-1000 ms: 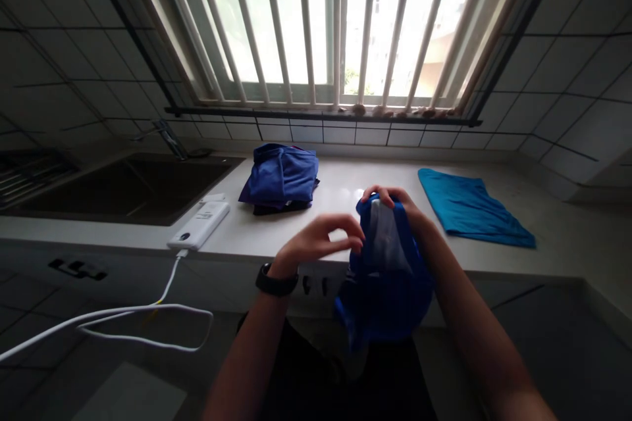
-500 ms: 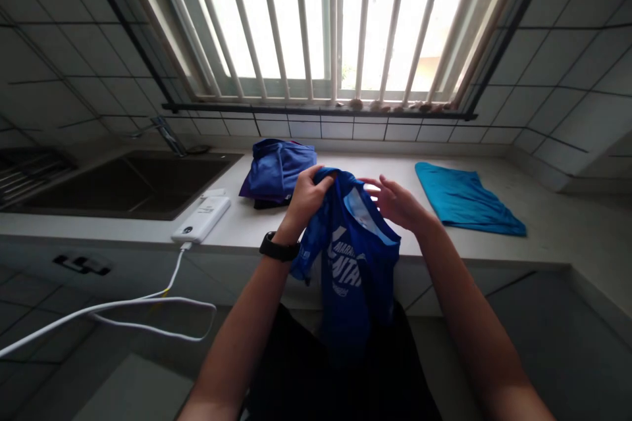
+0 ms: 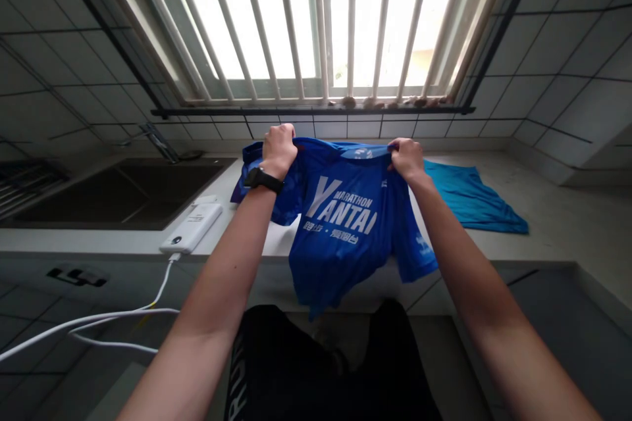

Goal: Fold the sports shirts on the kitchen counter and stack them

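Note:
A blue T-shirt (image 3: 340, 217) with white "Marathon Yantai" lettering hangs spread between my two hands, its lower part draping past the counter's front edge. My left hand (image 3: 279, 148), with a black watch on the wrist, is closed on the shirt's left shoulder. At the other shoulder, my right hand (image 3: 407, 156) grips the cloth near the collar. Behind my left hand, a folded pile of dark blue and purple clothing (image 3: 239, 185) is partly covered by the shirt. A folded teal garment (image 3: 471, 197) lies on the counter to the right of my right hand.
A white power bank (image 3: 191, 229) with a white cable (image 3: 123, 310) lies near the counter's front edge. Left of it is a dark sink (image 3: 123, 194) with a faucet (image 3: 158, 143). A barred window (image 3: 320, 26) is above the white countertop (image 3: 498, 243).
My right hand has gone from open fingers beside the shirt to gripping its shoulder. Both hands moved forward and apart, and the bunched shirt is now stretched out with its lettering showing.

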`<state>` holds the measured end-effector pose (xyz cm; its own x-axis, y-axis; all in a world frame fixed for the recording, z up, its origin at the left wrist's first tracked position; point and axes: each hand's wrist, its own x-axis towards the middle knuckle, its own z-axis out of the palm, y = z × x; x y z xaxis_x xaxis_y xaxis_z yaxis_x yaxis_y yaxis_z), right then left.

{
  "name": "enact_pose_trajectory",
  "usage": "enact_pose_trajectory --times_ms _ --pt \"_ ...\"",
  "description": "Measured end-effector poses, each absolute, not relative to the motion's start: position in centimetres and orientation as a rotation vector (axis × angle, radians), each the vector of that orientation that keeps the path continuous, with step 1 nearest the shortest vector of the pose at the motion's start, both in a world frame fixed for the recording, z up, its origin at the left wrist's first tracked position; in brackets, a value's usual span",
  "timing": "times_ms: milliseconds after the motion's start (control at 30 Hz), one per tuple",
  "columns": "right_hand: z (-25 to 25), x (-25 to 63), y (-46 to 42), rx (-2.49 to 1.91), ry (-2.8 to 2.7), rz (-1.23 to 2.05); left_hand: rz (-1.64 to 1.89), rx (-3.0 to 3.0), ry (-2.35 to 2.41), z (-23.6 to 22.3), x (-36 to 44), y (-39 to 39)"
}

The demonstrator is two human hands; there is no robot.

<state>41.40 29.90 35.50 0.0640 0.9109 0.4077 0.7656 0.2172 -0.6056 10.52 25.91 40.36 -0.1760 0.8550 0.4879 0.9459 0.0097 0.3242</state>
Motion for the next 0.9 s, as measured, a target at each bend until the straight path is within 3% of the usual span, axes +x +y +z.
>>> enact_pose_trajectory --times_ms 133,300,400,900 --pt "33.0 38.7 30.6 -1.582 -1.636 0.036 -0.807 -1.929 -2.082 36.4 13.1 27.0" --pt "25.4 36.8 28.3 -1.774 -1.997 0.229 -0.588 -2.167 -1.76 27.6 15.3 25.8" --pt "23.3 36.7 27.9 -1.836 -2.144 0.305 -0.398 -2.282 -1.632 24.8 15.4 25.4" --pt "23.6 38.1 29.0 -1.83 -2.044 0.38 -0.253 -2.196 -1.724 24.7 15.3 24.8"
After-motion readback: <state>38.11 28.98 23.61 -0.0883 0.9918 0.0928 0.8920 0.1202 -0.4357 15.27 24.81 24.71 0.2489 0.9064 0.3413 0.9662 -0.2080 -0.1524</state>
